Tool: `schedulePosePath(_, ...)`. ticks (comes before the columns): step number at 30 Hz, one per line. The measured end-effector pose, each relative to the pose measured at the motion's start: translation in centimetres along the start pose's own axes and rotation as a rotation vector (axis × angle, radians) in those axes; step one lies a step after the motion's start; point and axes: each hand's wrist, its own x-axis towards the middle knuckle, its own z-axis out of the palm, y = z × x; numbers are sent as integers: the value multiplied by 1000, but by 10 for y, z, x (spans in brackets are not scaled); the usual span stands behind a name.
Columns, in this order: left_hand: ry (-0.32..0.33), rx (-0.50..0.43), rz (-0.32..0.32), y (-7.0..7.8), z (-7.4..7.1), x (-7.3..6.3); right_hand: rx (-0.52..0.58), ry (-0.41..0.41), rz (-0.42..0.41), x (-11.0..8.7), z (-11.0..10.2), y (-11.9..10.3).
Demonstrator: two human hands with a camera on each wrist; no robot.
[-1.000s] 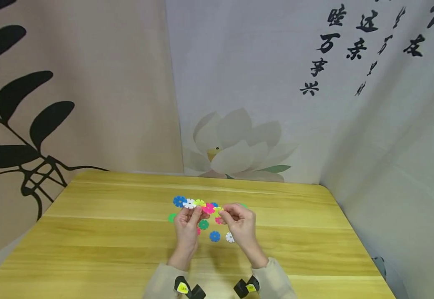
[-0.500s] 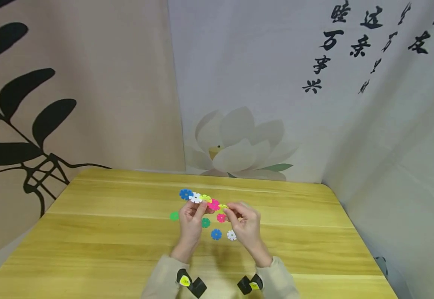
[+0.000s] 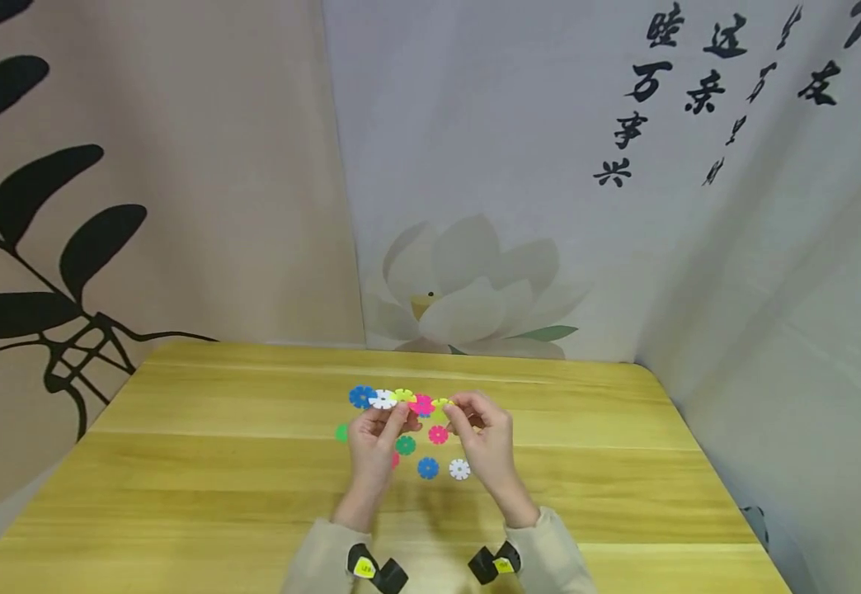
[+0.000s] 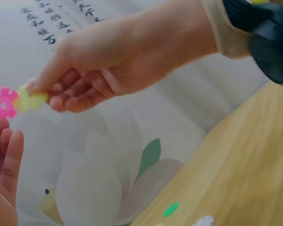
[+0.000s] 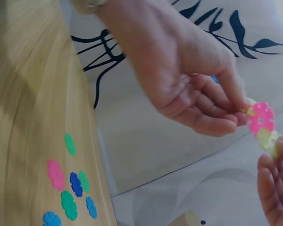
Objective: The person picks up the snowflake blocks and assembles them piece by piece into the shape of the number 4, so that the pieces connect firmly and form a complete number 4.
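A row of joined snowflake discs is held above the table between both hands. In the head view it runs from a blue disc (image 3: pixel 361 397) through a white disc (image 3: pixel 382 399), a yellow disc (image 3: pixel 403 397) and a pink disc (image 3: pixel 421 404) to another yellow disc (image 3: pixel 441 410). My left hand (image 3: pixel 373 445) pinches the row around the first yellow disc, beside the pink one. The thumb and forefinger of my right hand (image 3: pixel 488 437) pinch the end yellow disc. That yellow disc touches the pink disc's edge in the left wrist view; how deep its slot sits is unclear.
Loose discs lie on the wooden table (image 3: pixel 178 462) beneath the hands: a dark green disc (image 3: pixel 405 445), a pink one (image 3: pixel 438 434), a blue one (image 3: pixel 428 468) and a white one (image 3: pixel 459 469). A bright green disc (image 3: pixel 341 432) is partly behind the left hand. Curtains stand behind the table.
Both hands and the disc row have shifted slightly right and up since a second ago. Over the last half second the row has become more level. The same discs remain pinched.
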Motion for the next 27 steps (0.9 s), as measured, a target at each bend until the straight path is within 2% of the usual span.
schedulePosePath(5,-19,-48,11,-4,1,-5,60,8,66,0,2,0)
schedulePosePath(10,-10,-60,36,-5,5,-7,137,25,81,-6,6,17)
schedulePosePath(13,12,-71,26,-6,9,-9,155,56,96,-10,7,28)
schedulePosePath(19,72,-141,-33,-11,16,-12,158,110,119,-13,11,30)
schedulePosePath(23,105,-137,-65,-14,17,-15,98,72,86,-6,8,17)
schedulePosePath(27,100,-128,-69,-15,16,-15,35,-8,37,4,2,6)
